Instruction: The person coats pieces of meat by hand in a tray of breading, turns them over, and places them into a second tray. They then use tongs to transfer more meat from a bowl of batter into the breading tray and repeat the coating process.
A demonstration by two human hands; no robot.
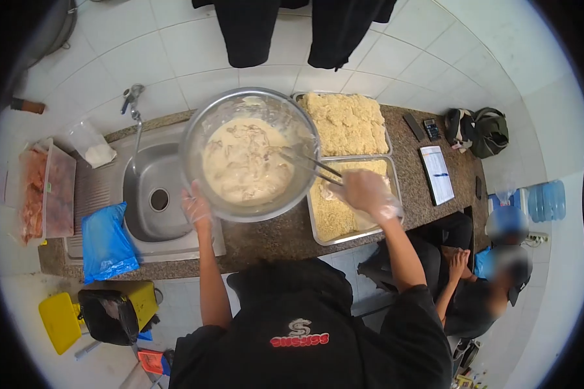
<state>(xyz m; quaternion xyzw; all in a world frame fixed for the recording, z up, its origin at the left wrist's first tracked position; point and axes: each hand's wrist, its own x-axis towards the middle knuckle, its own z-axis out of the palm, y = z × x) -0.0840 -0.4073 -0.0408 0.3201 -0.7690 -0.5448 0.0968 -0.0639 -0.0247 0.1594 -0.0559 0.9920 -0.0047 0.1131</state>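
Note:
A large metal bowl (194,139) of pale, creamy batter with pieces in it, likely meat, stands between the sink and the trays. My left hand (196,206), in a clear plastic glove, grips the bowl's near-left rim. My right hand (368,193), also gloved, is closed around metal tongs (315,162), whose tips reach into the batter at the bowl's right side. Beneath that hand lies a metal tray (317,235) of yellowish crumbs, partly covered by the hand. Behind it, a second tray (389,146) is heaped with crumb-coated pieces (344,120).
Left of the bowl are a steel sink (150,170) with a tap (136,120), a blue plastic bag (109,240) and a clear tub of raw meat (58,194). A notebook (437,175) lies to the right. Another person (480,298) sits at the lower right.

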